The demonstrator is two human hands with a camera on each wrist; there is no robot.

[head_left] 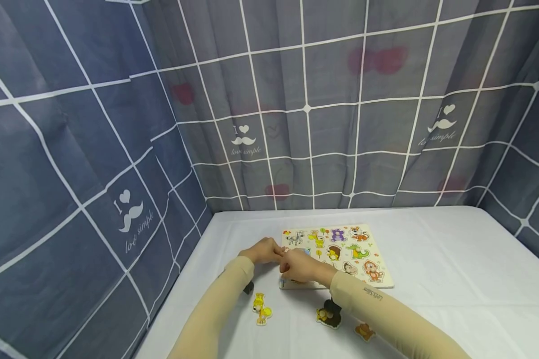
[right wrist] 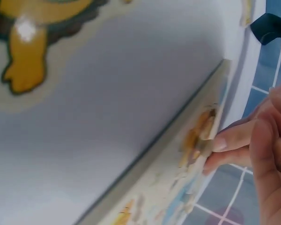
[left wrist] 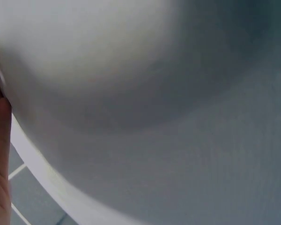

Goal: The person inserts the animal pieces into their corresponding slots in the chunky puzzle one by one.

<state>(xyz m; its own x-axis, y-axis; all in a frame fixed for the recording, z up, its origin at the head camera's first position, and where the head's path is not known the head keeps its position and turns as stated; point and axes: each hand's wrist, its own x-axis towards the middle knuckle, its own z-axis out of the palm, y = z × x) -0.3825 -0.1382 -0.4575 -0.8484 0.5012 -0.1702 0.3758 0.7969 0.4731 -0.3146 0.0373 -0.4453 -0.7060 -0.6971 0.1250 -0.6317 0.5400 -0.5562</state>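
Observation:
A flat animal puzzle board (head_left: pixel 386 281) lies on the white table, with several cartoon animals on it. At its left edge my left hand (head_left: pixel 265 251) reaches in, fingers extended toward the right hand. My right hand (head_left: pixel 301 267) lies over the board's left part, hiding some pictures, and the two hands meet there. In the right wrist view fingertips (right wrist: pixel 220 143) touch the board beside an orange-brown picture. The left wrist view has only part of a finger (left wrist: pixel 1 136) at its left border. Whether either hand pinches a piece is hidden.
Near the board's front lie a giraffe piece (head_left: pixel 261 310), a yellow-and-brown animal piece (head_left: pixel 328 316) and a small brown piece (head_left: pixel 365 331). A dark piece (head_left: pixel 249 287) shows partly behind the left forearm. Grey gridded curtains (head_left: pixel 332 129) surround the table.

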